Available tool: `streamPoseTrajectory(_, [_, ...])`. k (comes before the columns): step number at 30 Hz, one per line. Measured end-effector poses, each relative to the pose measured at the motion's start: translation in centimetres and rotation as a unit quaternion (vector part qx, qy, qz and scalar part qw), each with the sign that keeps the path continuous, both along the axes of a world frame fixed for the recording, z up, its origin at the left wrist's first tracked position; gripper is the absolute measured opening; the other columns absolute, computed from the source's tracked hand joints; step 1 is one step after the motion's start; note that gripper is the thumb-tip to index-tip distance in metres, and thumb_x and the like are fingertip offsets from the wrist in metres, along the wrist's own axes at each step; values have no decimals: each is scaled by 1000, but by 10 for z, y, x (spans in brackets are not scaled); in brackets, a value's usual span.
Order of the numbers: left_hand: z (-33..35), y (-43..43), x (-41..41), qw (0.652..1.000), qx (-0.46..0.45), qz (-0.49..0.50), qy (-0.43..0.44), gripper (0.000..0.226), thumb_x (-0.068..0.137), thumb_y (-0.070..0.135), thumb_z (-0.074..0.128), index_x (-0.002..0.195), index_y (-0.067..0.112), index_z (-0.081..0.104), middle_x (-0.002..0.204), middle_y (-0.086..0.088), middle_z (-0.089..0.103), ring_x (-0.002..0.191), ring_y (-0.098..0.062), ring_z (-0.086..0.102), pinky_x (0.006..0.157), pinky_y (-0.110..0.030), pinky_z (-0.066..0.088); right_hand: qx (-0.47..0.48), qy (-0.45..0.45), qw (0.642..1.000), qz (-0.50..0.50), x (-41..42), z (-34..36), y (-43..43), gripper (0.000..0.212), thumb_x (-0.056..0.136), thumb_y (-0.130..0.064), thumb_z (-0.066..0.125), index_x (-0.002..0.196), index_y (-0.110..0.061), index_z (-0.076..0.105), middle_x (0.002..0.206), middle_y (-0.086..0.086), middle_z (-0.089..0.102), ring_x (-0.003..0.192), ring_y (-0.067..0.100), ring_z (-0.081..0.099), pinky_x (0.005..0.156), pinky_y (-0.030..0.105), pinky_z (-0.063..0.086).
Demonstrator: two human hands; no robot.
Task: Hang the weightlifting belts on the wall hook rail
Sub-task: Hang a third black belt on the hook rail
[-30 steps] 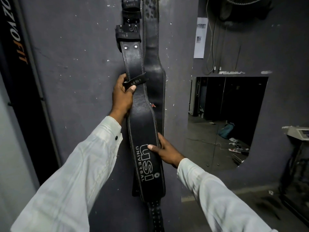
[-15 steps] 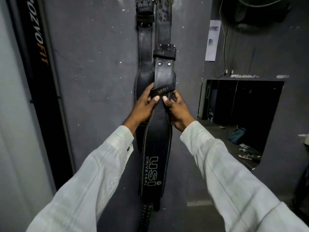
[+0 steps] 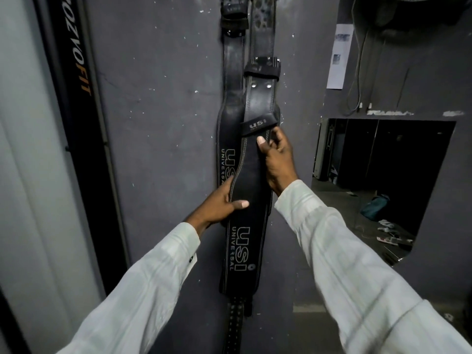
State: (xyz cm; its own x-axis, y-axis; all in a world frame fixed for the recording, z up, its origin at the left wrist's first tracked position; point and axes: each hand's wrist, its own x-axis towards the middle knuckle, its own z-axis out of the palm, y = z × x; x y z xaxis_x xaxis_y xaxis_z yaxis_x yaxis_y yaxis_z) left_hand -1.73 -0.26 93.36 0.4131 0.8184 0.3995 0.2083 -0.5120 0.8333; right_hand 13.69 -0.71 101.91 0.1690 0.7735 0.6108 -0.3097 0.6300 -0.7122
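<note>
Against a scuffed grey wall hangs a black stitched leather belt printed "USI UNIVERSAL"; left hand grips its left edge, right hand its right edge, below the loop.

- The left sleeve is long and pale, an off-white with a faint green cast, in a thin woven cloth crossed by dim lengthwise stripes.
- The left cuff is a plain stitched band, closed round the wrist, and a small dark button sits on the sleeve just behind it.
- The right sleeve is of the same pale cloth, with the same dim stripes and soft creases along it.
- The right cuff is a like band, marked off by a seam.
- The left grip and the right grip are bare beyond the cuffs; a short-cut thumbnail shows on each.
</note>
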Motion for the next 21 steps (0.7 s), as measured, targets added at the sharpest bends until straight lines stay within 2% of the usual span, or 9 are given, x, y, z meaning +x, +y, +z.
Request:
streamPoseTrajectory(3, [-12, -5, -3, 1000, -14, 0, -25, 55, 89, -5, 63, 139, 11, 46, 134, -4, 60, 123, -15, 59, 103, -23, 48, 0, 12, 1000, -3, 0, 6, 4, 36, 95, 8, 52, 128, -8, 55, 101, 4, 72, 92, 16, 69, 93, 40, 56])
streamPoseTrajectory(6, [-10, -4, -3, 999, -2, 8, -48, 53, 87, -7, 64, 135, 10, 50, 128, -3, 64, 116, -13, 63, 104, -28, 50, 5, 22, 1000, -4, -2, 8, 7, 41, 95, 8, 53, 135, -2, 50, 106, 8, 69, 101, 24, 64, 100, 48, 50])
streamPoseTrajectory(10, [-23, -4, -10, 999, -34, 0, -12, 52, 87, 3, 70, 136, 11, 52, 127, -1, 66, 115, -11, 65, 103, -33, 51, -5, 32, 999, -4, 0, 15, 10, 41, 95, 6, 54, 135, -1, 50, 108, 14, 68, 99, 26, 65, 96, 46, 53])
streamPoseTrajectory(15, [-35, -5, -7, 999, -23, 23, -27, 52, 86, 6, 70, 133, 19, 54, 123, 8, 67, 112, -2, 65, 101, -24, 50, -10, 27, 1000, -8, -1, 13, 11, 42, 95, 5, 55, 136, -2, 51, 111, 15, 68, 101, 27, 66, 96, 47, 55])
streamPoseTrajectory(17, [-43, -5, -11, 999, -51, 8, -12, 53, 86, 7, 71, 135, 16, 52, 124, 6, 67, 113, -5, 65, 98, -20, 51, -4, 22, 1000, -10, -3, 13, 10, 40, 94, 6, 55, 134, -1, 51, 111, 16, 67, 102, 28, 65, 97, 48, 53])
streamPoseTrajectory(19, [-54, -4, -14, 998, -68, 4, 9, 50, 87, 5, 70, 134, 11, 53, 120, 3, 68, 105, -2, 67, 93, -18, 53, -2, 11, 1000, -13, -5, 15, 9, 38, 94, 6, 56, 131, -1, 53, 111, 16, 68, 100, 28, 65, 96, 48, 54])
streamPoseTrajectory(21, [-61, -3, -16, 997, -82, 8, 11, 48, 87, 4, 69, 133, 9, 54, 117, 2, 68, 100, 1, 67, 94, -20, 54, -6, 3, 1000, -16, -9, 14, 8, 36, 93, 6, 55, 128, -4, 56, 109, 15, 68, 99, 28, 65, 99, 52, 52])
